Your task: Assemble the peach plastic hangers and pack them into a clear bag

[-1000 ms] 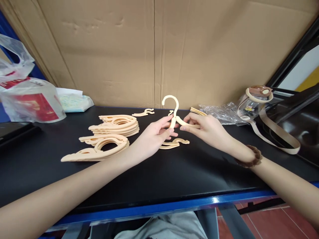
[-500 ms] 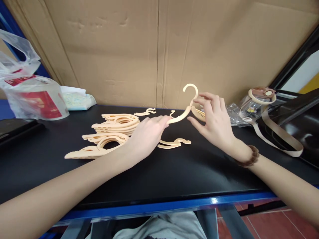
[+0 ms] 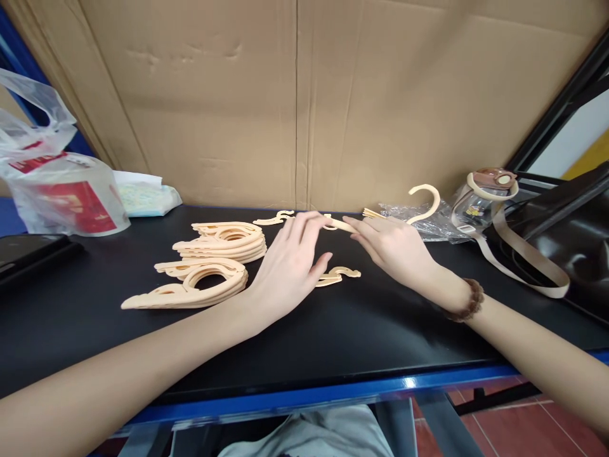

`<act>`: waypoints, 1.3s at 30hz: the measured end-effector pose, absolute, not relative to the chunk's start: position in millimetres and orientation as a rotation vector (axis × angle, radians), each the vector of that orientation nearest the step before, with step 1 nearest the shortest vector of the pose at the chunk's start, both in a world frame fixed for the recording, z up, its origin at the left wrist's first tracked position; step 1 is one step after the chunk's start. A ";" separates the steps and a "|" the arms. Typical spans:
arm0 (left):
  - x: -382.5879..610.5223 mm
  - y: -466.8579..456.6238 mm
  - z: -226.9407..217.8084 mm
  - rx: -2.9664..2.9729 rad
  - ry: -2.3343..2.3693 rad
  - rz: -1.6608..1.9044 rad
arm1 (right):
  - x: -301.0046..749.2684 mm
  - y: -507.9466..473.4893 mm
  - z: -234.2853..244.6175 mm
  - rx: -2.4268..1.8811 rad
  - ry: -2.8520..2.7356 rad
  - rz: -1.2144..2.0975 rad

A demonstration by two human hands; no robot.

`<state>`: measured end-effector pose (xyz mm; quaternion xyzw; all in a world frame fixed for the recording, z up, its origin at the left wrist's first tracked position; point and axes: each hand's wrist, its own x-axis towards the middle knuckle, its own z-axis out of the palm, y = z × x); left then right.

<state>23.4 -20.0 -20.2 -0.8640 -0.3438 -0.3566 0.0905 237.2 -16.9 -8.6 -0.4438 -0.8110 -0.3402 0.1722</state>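
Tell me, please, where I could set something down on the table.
The table is bare at front, between its blue edge and the right hand, and at left, between the black item, hanger stacks and left forearm. It is crowded around the left hand, with loose parts, and back right, with wrap, bottle and strap.

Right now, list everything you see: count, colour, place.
hanger: one, cream, at the hands
frame stacks: two, cream, table left
loose pieces: several, cream, mid-table and rear
carrier bag: one, clear/red, far left
packet: one, pale, beside it
device: one, black, left edge
wrap: clear, rear right
bottle: one, clear/brown, rear right
dark bag: one, black, right edge
cardboard: brown, behind
table: one, black/blue, beneath
left hand, right hand: brown band on right wrist
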 end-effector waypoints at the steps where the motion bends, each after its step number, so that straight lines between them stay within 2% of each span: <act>1: 23.7 -19.9 -21.3 -2.610 -1.031 -0.975 | 239.0 -15.0 -8.3 -1.308 -2.299 -0.958; 6: 24.8 -16.6 -29.1 -2.876 -1.132 -0.675 | 239.5 -10.4 -10.9 -1.481 -2.344 -0.869; 11: 22.5 -12.6 -29.0 -2.984 -1.198 -0.731 | 234.5 -13.6 -13.8 -1.567 -2.391 -0.808; 19: 16.7 -18.5 -16.0 -2.817 -1.282 -0.865 | 233.3 -14.4 -15.8 -1.621 -2.382 -0.755; 25: 21.9 -31.7 -3.0 -2.766 -1.467 -0.663 | 228.3 -17.4 -14.4 -1.611 -2.406 -0.613; 30: 25.8 -34.9 -6.1 -2.752 -1.395 -0.554 | 224.8 -19.2 -13.3 -1.692 -2.469 -0.493; 39: 22.5 -31.9 -3.9 -2.775 -1.319 -0.609 | 222.4 -21.1 -10.2 -1.707 -2.459 -0.444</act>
